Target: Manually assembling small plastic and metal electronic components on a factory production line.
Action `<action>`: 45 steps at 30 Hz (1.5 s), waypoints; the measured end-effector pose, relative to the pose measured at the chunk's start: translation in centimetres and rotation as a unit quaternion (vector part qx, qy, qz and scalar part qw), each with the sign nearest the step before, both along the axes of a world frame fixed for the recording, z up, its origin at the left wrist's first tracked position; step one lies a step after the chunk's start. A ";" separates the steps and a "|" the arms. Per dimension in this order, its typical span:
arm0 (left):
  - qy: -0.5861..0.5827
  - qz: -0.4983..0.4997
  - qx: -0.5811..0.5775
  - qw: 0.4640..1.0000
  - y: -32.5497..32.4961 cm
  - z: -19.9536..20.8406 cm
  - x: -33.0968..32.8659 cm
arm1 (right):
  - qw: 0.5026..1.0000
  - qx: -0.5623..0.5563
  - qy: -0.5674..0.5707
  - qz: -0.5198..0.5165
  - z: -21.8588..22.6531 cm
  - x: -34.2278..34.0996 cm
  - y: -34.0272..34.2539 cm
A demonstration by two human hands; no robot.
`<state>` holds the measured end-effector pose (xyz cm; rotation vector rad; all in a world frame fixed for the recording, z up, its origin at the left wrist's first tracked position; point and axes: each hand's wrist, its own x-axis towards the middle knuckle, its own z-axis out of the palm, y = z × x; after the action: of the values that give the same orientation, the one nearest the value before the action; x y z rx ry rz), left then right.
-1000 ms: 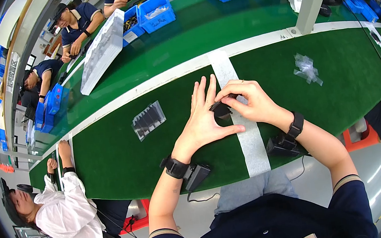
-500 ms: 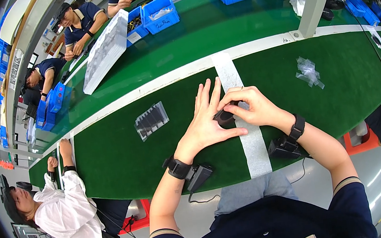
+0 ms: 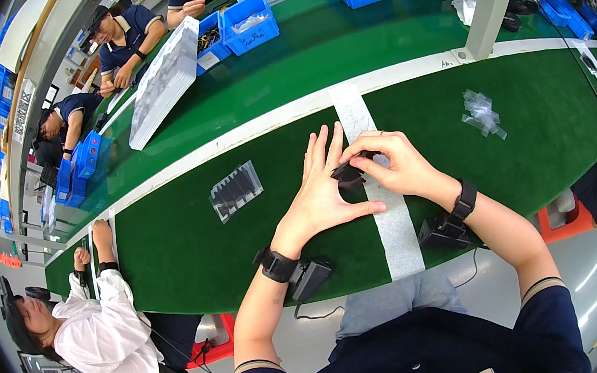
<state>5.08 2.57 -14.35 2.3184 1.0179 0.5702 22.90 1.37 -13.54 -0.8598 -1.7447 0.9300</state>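
My left hand (image 3: pixel 318 195) lies with its fingers stretched out and its thumb pointing right, palm toward the bench. Beside its index finger base, a small black piece (image 3: pixel 346 173) sits between my two hands. The thumb and index finger of my right hand (image 3: pixel 395 164) pinch this piece; its exact kind is too small and covered to tell. Left of my hands, a clear sheet with dark strips (image 3: pixel 236 192) rests on the green mat. To the right lies a loose bunch of clear film pieces (image 3: pixel 482 115).
A white strip (image 3: pixel 398 237) crosses the green mat (image 3: pixel 461 165) under my right hand. Black devices (image 3: pixel 311 279) rest near both wrists. Beyond a white rail stand blue bins (image 3: pixel 250 27), a leaning stack of white trays (image 3: pixel 166 83) and a grey post (image 3: pixel 493 2). People sit around the bench.
My right fingers have shifted slightly at the black piece, which now looks tilted and shows a narrower dark face. My left hand keeps its spread pose.
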 end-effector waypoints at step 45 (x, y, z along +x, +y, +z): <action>-0.392 0.110 -0.183 0.895 1.2 1.0 -0.1 | 0.979 -0.108 0.155 -0.075 -0.5 0.4 0.8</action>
<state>4.94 3.72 -13.39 1.4268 0.8755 1.1659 23.30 2.14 -14.00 -0.9164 -1.3130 1.1009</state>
